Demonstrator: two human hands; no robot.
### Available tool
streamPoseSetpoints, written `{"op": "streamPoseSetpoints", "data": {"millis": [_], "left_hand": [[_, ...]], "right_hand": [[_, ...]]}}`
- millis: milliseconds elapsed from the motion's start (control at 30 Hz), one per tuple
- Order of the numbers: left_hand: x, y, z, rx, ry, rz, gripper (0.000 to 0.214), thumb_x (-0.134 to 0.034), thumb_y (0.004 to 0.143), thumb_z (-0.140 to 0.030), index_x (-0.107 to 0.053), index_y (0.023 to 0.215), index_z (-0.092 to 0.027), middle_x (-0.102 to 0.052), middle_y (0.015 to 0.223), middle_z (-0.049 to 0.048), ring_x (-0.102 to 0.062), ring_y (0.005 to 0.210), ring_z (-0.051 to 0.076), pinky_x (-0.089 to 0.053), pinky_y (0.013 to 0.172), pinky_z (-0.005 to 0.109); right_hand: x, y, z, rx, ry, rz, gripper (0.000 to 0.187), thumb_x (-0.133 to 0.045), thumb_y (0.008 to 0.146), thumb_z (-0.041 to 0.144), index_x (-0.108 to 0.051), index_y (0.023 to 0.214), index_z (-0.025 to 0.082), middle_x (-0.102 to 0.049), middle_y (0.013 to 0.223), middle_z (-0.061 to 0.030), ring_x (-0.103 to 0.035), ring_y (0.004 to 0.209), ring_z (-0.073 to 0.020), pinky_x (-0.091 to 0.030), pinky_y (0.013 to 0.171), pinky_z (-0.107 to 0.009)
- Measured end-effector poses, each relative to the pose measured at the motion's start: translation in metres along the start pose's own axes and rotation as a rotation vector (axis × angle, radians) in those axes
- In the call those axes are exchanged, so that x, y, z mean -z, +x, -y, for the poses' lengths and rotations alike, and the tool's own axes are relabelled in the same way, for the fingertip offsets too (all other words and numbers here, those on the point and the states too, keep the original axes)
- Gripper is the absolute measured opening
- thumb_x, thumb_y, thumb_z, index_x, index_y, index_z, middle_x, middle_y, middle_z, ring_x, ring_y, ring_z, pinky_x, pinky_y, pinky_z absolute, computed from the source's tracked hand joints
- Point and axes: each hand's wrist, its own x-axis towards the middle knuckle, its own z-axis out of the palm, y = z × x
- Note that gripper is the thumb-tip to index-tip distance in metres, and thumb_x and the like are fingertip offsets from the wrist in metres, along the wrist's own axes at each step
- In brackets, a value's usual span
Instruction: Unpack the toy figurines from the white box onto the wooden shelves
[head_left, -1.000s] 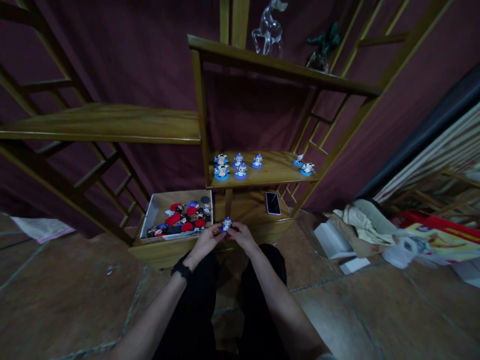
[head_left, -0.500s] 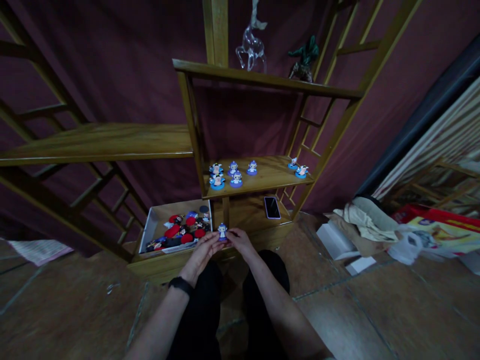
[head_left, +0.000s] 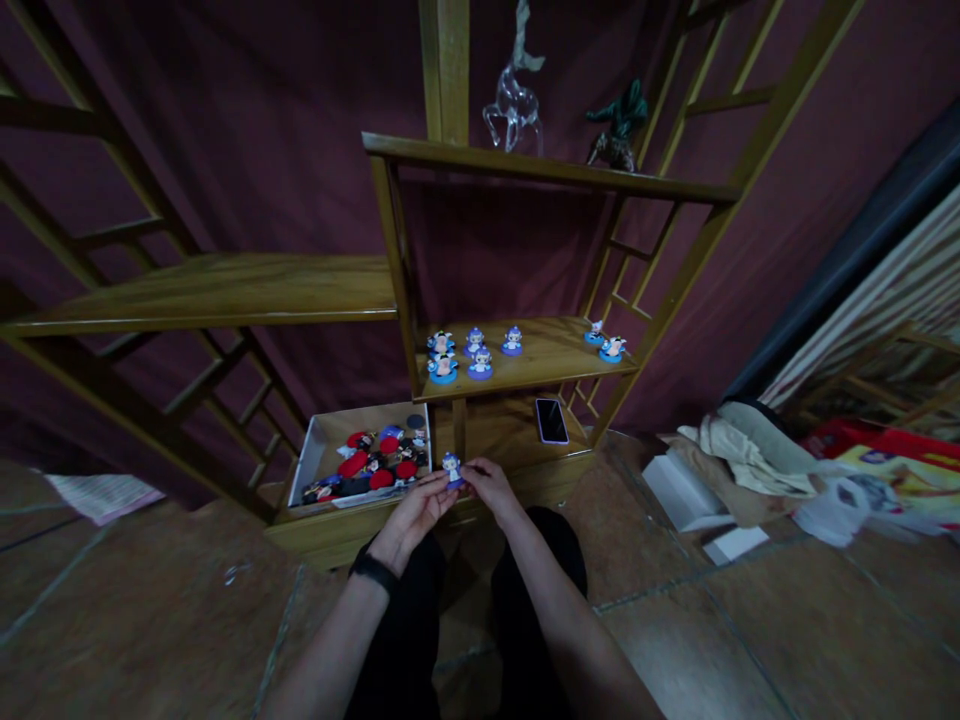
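A small figurine on a blue base (head_left: 451,470) is held between my two hands in front of the lowest wooden shelf. My left hand (head_left: 416,510), with a black band at the wrist, pinches it from the left. My right hand (head_left: 491,485) pinches it from the right. Just left of the hands, a white box (head_left: 315,450) holds several red and dark figurines. Several more blue-based figurines (head_left: 469,352) stand on the middle shelf (head_left: 555,350) above, with two more at its right end (head_left: 606,343).
A phone (head_left: 551,420) lies on the lowest shelf. A glass horse (head_left: 514,95) and a dark green figure (head_left: 619,125) stand on the top shelf. Cloth, white boxes and bags (head_left: 742,470) lie on the tiled floor at right. My black-clad knees are below.
The view has shifted slightly; my hands stay together on the figurine, which has turned a little between the fingers.
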Motion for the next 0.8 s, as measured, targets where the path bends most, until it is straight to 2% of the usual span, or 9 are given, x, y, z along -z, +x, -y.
{"op": "streamPoseSetpoints", "data": {"millis": [167, 333, 533, 800], "left_hand": [[-0.003, -0.003, -0.003, 0.033, -0.011, 0.020, 0.015, -0.055, 0.075, -0.004, -0.060, 0.087, -0.011, -0.069, 0.080, 0.0096, -0.067, 0.074, 0.017, -0.054, 0.067, 0.025], [-0.005, -0.003, -0.002, 0.055, 0.009, 0.001, 0.011, -0.056, 0.079, -0.013, -0.060, 0.089, -0.010, -0.069, 0.074, 0.0089, -0.066, 0.065, 0.014, -0.053, 0.061, 0.022], [-0.004, -0.001, -0.002, 0.031, 0.030, -0.008, 0.010, -0.060, 0.077, -0.012, -0.059, 0.086, -0.012, -0.068, 0.072, 0.0054, -0.065, 0.059, 0.011, -0.052, 0.056, 0.019], [-0.007, -0.001, -0.002, -0.018, 0.075, -0.035, 0.009, -0.064, 0.073, -0.011, -0.059, 0.080, -0.014, -0.067, 0.070, 0.0024, -0.064, 0.058, 0.010, -0.051, 0.053, 0.017]], "right_hand": [[-0.001, -0.003, 0.003, -0.007, 0.027, -0.035, 0.023, -0.064, 0.061, 0.039, -0.061, 0.071, 0.019, -0.058, 0.059, 0.0028, -0.051, 0.053, -0.0108, -0.038, 0.046, -0.020], [-0.002, -0.003, -0.001, -0.031, 0.057, -0.043, 0.028, -0.067, 0.058, 0.043, -0.059, 0.069, 0.018, -0.056, 0.061, 0.0027, -0.051, 0.054, -0.0110, -0.038, 0.047, -0.020], [-0.003, -0.004, 0.000, -0.014, 0.050, -0.054, 0.024, -0.066, 0.059, 0.038, -0.063, 0.073, 0.019, -0.059, 0.065, 0.0022, -0.054, 0.059, -0.0117, -0.040, 0.051, -0.021], [-0.007, -0.009, 0.008, 0.038, 0.138, -0.041, 0.023, -0.066, 0.059, 0.033, -0.064, 0.076, 0.018, -0.064, 0.076, -0.0007, -0.058, 0.070, -0.0151, -0.045, 0.064, -0.026]]}}
